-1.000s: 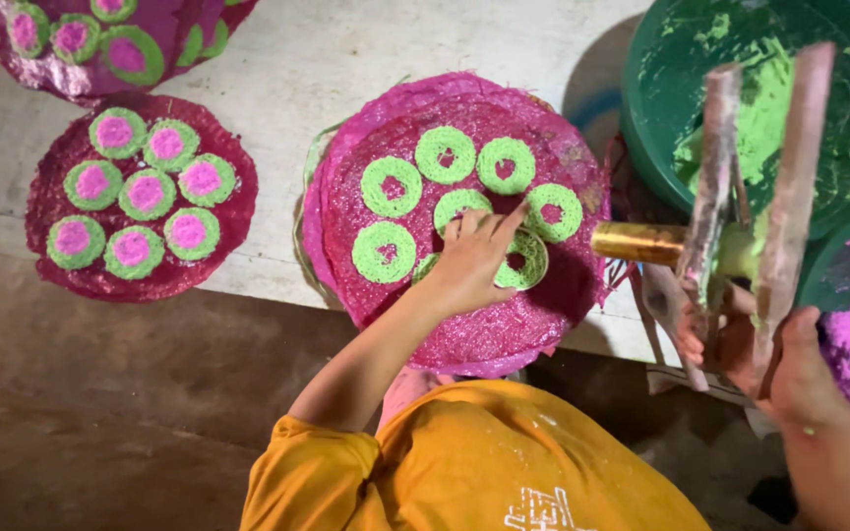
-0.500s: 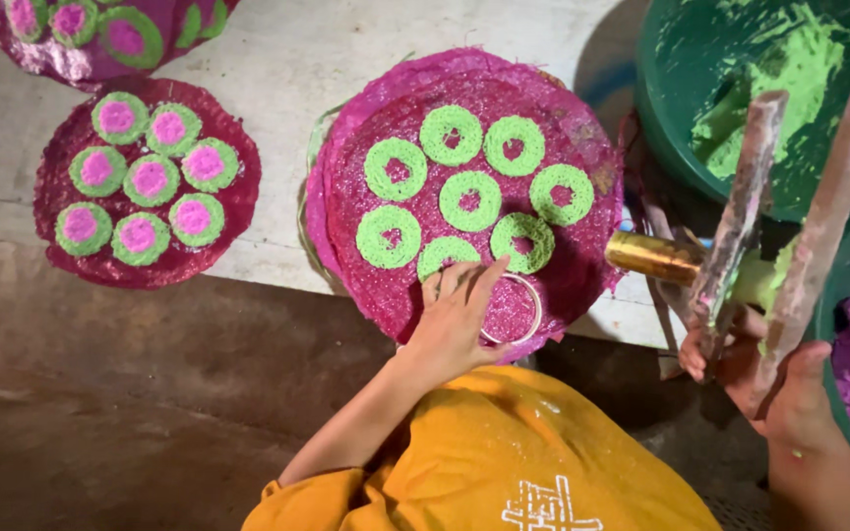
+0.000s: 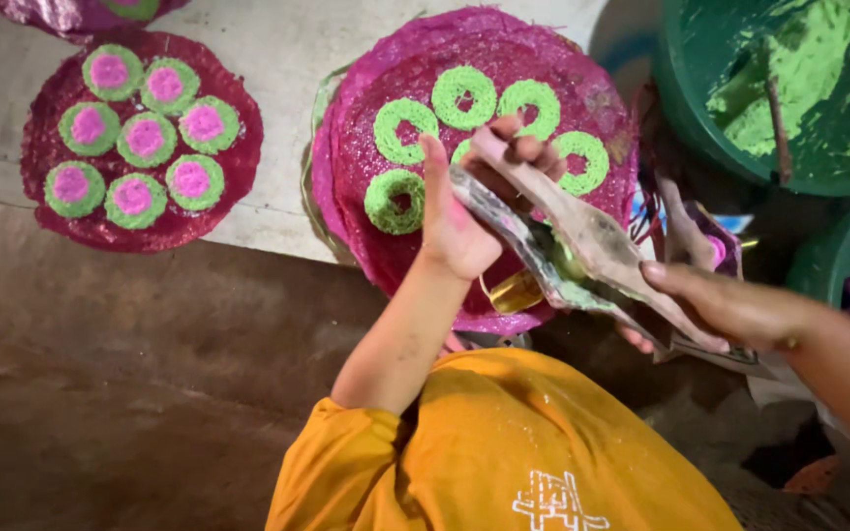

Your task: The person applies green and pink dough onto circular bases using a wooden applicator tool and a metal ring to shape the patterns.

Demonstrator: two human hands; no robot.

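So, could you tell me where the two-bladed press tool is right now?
In the head view, right of centre, the press tool sits between the left hand and right hand, over the near edge of the large pink tray.

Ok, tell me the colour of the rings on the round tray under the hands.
Green rings, on a pink-magenta tray; the head view shows them.

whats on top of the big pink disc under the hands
On the big pink disc lie green rings with pink centres showing through; five are in plain view. The left hand and the long two-bladed tool cover whatever lies in the middle.
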